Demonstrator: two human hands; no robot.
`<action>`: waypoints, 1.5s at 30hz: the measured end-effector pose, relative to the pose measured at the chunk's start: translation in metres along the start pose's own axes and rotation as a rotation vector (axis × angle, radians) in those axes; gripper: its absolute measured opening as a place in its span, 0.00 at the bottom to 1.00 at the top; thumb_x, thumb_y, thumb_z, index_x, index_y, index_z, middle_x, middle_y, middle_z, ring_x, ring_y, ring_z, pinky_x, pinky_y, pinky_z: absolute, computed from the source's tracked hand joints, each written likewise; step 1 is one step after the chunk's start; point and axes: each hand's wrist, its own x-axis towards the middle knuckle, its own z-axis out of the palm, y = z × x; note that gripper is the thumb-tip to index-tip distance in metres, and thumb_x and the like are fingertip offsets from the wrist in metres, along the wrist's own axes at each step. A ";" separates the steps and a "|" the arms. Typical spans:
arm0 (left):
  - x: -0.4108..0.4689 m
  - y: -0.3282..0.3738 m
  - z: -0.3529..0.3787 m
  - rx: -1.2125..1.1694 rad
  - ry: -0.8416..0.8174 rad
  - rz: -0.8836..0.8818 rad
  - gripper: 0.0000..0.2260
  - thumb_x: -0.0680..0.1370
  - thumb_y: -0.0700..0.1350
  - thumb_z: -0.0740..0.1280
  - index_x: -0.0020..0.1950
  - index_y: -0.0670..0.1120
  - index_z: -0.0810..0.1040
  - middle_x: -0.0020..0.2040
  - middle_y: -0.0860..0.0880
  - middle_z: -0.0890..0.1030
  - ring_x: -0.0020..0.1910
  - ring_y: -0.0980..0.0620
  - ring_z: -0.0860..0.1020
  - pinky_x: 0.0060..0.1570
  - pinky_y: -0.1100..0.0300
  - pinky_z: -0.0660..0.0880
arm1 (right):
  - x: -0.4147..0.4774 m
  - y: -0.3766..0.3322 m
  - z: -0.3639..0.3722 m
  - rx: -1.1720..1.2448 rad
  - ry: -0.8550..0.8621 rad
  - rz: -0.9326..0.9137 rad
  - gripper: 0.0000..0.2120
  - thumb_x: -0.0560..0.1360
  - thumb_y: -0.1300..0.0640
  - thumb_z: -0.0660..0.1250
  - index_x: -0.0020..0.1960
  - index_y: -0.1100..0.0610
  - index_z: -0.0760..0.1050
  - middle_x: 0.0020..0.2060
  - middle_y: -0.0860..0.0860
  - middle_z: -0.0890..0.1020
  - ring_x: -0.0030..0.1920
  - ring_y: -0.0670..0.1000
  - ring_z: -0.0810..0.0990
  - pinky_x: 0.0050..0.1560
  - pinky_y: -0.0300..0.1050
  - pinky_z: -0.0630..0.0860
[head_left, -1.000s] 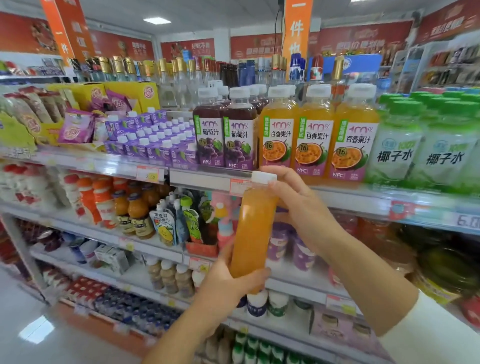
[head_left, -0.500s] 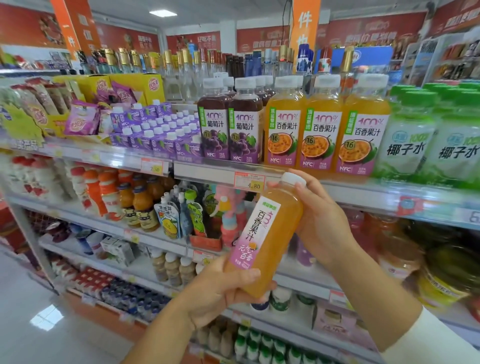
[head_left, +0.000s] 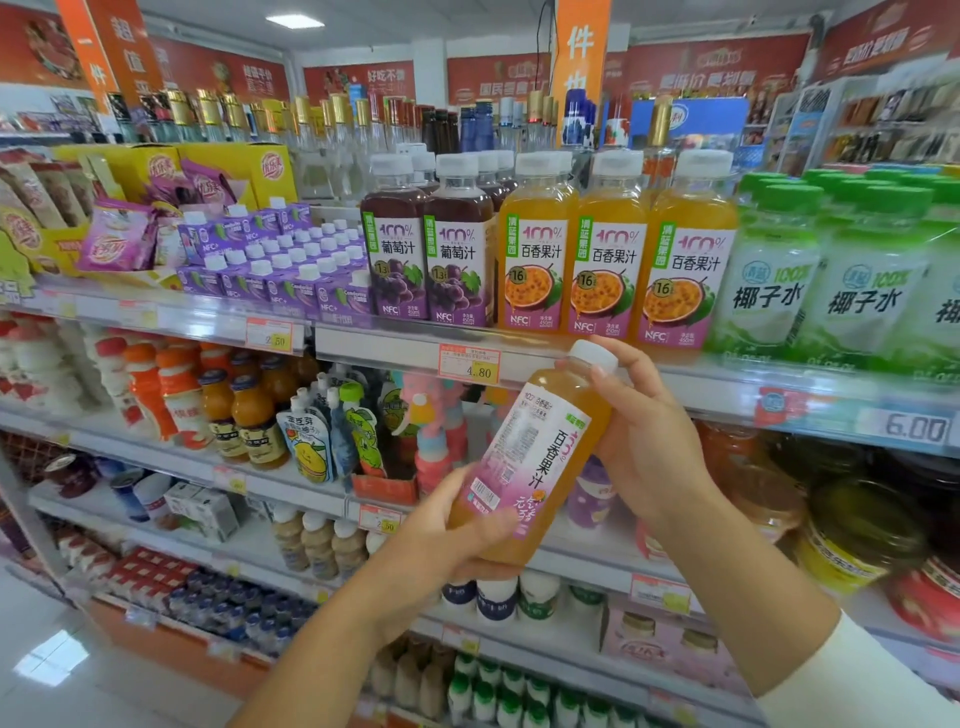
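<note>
The orange juice bottle (head_left: 530, 467) is held in the air in front of the shelving, below the upper shelf (head_left: 363, 340) and just under the row of matching passion-fruit bottles (head_left: 608, 260), touching none of them. Its lower end is clasped by the left hand (head_left: 441, 540), whose grip is closed round the base with the thumb laid across the front. Its shoulder is held by the right hand (head_left: 649, 447), whose grip is curled round the far side with the fingertips up at the white cap (head_left: 592, 356).

Compared with a second ago, the bottle has been tipped and rolled. Then it was kept nearly upright with its bare side shown. Now it is leaned with the cap up to the right and the base down to the left, and the printed label (head_left: 524, 462) is brought round to face the camera. The small print and the barcode are exposed, though too fine to be read here.

It is judged that the product is being inspected rather than put back, and that the turning is nearly done. The cap is seen in place, so little is risked by the tilt.
</note>
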 end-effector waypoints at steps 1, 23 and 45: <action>0.003 -0.001 -0.003 -0.107 -0.041 -0.062 0.29 0.69 0.54 0.77 0.68 0.50 0.75 0.61 0.43 0.82 0.58 0.43 0.81 0.51 0.51 0.81 | -0.001 0.001 -0.001 0.051 -0.026 0.000 0.11 0.78 0.61 0.63 0.59 0.53 0.73 0.57 0.61 0.81 0.50 0.59 0.79 0.27 0.40 0.74; 0.037 0.013 0.006 0.287 0.037 0.038 0.29 0.66 0.58 0.78 0.65 0.58 0.74 0.57 0.56 0.84 0.55 0.57 0.82 0.59 0.56 0.77 | 0.017 -0.037 -0.012 -0.419 -0.012 -0.081 0.08 0.77 0.57 0.68 0.56 0.53 0.75 0.46 0.51 0.85 0.45 0.53 0.85 0.38 0.50 0.81; 0.104 0.198 -0.011 1.074 0.515 0.858 0.24 0.78 0.65 0.59 0.71 0.56 0.71 0.64 0.64 0.72 0.63 0.66 0.67 0.60 0.70 0.59 | 0.069 -0.233 0.051 -0.727 -0.058 -0.629 0.10 0.76 0.59 0.69 0.56 0.50 0.79 0.40 0.47 0.86 0.37 0.46 0.84 0.33 0.44 0.82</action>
